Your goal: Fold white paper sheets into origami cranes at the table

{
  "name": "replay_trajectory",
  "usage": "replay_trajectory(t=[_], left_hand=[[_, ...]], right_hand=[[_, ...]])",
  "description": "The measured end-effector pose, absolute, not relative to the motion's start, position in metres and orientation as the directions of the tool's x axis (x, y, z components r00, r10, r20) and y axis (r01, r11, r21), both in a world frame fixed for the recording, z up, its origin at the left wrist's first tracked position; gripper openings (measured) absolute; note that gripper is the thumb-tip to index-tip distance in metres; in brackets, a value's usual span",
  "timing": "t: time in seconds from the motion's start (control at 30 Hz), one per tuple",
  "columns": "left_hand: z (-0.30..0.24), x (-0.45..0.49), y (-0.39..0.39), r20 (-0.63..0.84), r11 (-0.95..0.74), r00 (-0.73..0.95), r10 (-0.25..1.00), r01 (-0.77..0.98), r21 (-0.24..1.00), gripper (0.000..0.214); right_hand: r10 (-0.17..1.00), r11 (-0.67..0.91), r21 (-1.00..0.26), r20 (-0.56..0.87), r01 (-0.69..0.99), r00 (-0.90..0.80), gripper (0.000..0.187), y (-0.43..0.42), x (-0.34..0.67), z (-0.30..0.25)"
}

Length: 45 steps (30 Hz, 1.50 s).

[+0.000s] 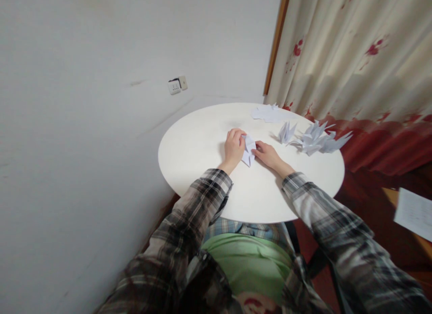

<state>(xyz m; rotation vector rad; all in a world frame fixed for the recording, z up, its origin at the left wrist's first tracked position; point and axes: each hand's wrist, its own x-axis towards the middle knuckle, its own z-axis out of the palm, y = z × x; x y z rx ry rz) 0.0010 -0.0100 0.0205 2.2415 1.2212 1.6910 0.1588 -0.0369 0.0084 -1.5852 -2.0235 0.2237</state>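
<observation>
A small piece of folded white paper (249, 151) lies between my two hands near the middle of the round white table (195, 170). My left hand (235, 145) curls over its left side, fingers bent against the paper. At the right edge, my right hand (266, 153) pinches the paper between thumb and fingers. The underside of the paper and some fingertips are hidden.
Right of my hands stand a folded paper crane (286, 133) and a cluster of paper cranes (313, 137). Flat paper sheets (269, 113) lie at the table's far edge. A wall with a socket (174, 87) is at left, a floral curtain (340, 57) at right.
</observation>
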Motion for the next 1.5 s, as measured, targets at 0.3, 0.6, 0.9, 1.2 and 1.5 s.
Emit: replay_trajectory(t=[0.3,0.6,0.9,1.2,1.5], left_hand=[[0.0203,0.0016,-0.0099,0.781,-0.686,0.087,0.618,0.543,0.483,0.022],[0.0196,0.0055,-0.0100,0.738,-0.684,0.168,0.653,0.548,0.481,0.021],[0.0249,0.0073,-0.0161,0.721,-0.688,0.216,0.658,0.563,0.458,0.022],[0.0206,0.0076,-0.0127,0.732,-0.684,0.145,0.666,0.508,0.523,0.025],[0.0220,0.0067,-0.0152,0.638,-0.600,0.107,0.763,0.484,0.637,0.034]], right_hand=[[0.936,0.290,-0.454,0.317,0.843,-0.151,0.033,-0.0368,0.1588,0.0091],[0.945,0.262,-0.427,0.298,0.866,-0.139,0.032,-0.0366,0.1595,0.0099],[0.942,0.265,-0.418,0.303,0.869,-0.141,0.031,-0.0376,0.1604,0.0114],[0.938,0.273,-0.463,0.321,0.843,-0.127,0.031,-0.0375,0.1597,0.0095],[0.939,0.272,-0.550,0.332,0.789,-0.092,0.045,-0.0360,0.1591,0.0055]])
